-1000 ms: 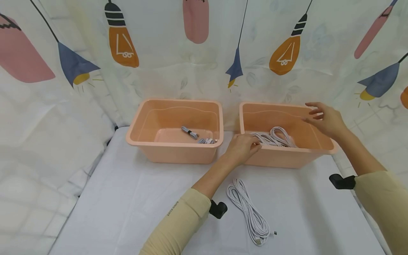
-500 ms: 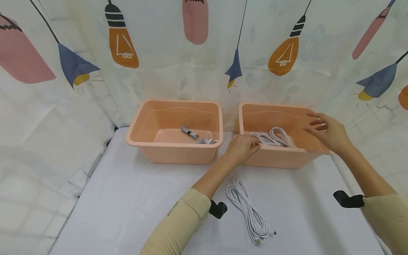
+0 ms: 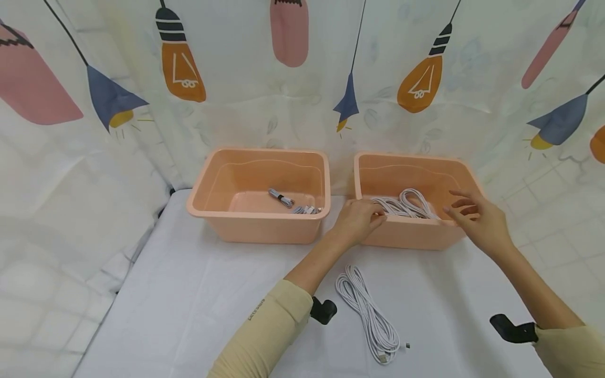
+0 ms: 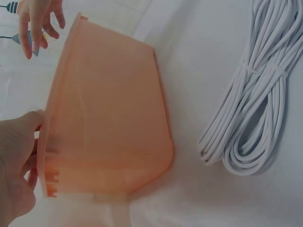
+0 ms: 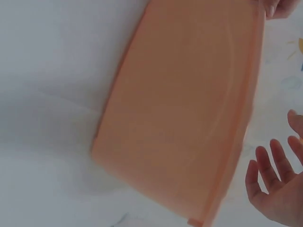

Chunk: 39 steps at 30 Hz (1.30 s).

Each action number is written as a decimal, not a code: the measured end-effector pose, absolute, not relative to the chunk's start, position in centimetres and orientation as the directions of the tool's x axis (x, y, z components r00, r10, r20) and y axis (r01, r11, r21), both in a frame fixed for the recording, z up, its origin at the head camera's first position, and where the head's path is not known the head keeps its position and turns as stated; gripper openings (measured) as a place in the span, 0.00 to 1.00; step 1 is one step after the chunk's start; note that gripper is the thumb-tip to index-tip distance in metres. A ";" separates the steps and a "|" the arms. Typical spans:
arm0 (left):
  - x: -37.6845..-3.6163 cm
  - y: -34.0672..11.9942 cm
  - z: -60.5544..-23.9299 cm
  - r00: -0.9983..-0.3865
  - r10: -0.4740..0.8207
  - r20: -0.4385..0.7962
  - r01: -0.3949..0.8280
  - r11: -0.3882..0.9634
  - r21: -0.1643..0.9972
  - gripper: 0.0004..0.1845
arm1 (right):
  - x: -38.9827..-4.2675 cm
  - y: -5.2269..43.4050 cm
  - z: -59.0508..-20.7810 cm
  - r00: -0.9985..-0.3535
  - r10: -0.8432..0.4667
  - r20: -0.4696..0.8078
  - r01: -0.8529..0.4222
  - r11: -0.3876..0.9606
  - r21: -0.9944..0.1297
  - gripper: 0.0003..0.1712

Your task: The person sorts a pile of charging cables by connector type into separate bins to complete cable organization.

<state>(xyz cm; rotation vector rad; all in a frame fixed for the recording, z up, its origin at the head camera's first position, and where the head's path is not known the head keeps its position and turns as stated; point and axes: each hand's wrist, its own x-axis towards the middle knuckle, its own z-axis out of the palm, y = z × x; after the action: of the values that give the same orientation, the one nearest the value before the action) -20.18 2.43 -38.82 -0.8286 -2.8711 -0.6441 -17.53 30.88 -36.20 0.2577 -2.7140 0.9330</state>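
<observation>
My left hand [image 3: 357, 221] holds the near left corner of the right-hand peach plastic bin [image 3: 411, 234], fingers curled at its rim; the left wrist view shows this hand [image 4: 16, 165] against the rim too. Over the bin's near right corner is my right hand [image 3: 483, 220], its fingers loosely bent and nothing in them. In the right wrist view this hand [image 5: 279, 189] appears apart from the rim. Inside the bin lie coiled white cables [image 3: 413, 202]. A long bundled white cable [image 3: 371, 317] lies on the table in front of the bin.
A second peach bin [image 3: 264, 227] stands to the left, with a small grey cable tied by a black band [image 3: 281, 197] and another small cable [image 3: 306, 209] inside. White cloth covers the table [image 3: 189, 304]. A printed curtain [image 3: 283, 105] hangs behind.
My right hand has come down and toward me, from above the bin's right end to its near right corner. The left hand, bins and cables have stayed in place.
</observation>
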 end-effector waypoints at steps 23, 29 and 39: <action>-20.2 2.5 -38.8 -0.851 0.489 0.193 0.524 0.768 0.368 0.11 | -12.2 26.8 -41.7 -0.939 -0.108 0.326 -0.299 0.722 -0.624 0.24; -20.2 2.4 -38.8 -0.852 0.486 0.197 0.523 0.766 0.373 0.11 | -11.2 25.3 -43.8 -0.944 -0.129 0.304 -0.303 0.707 -0.639 0.25; -20.2 2.5 -38.9 -0.853 0.482 0.200 0.522 0.770 0.366 0.12 | -9.4 22.6 -47.0 -0.963 -0.158 0.219 -0.267 0.667 -0.696 0.24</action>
<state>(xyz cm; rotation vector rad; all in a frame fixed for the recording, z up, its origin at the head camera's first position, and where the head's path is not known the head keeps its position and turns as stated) -20.20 2.53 -38.93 -0.8151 -2.8664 -0.6357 -9.38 22.60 -46.95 0.3515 -2.7388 1.1771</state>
